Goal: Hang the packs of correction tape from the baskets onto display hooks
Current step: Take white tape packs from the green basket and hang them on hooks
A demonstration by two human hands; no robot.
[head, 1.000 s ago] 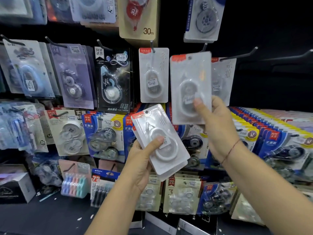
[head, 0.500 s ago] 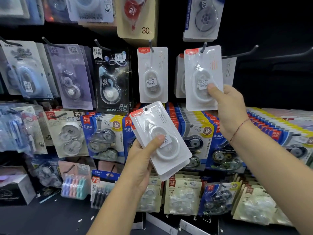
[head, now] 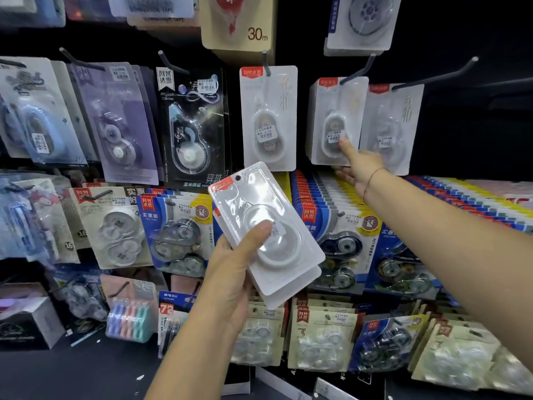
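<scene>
Seating step: right hand [head: 360, 168], fingers [head: 347, 148] straight, touches the pack [head: 334, 116] hung on the hook [head: 357, 72]; below-left of the hook, left hand [head: 230, 281] grips spare packs [head: 291, 252]. Next: thread another's hole.

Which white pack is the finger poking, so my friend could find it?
Find the tan card marked 30m at the top middle. Three hooks of white packs hang below it and rightward; take the middle hook's front pack. Unlike its neighbours, the right hand touches its price sticker with a forefinger.
</scene>
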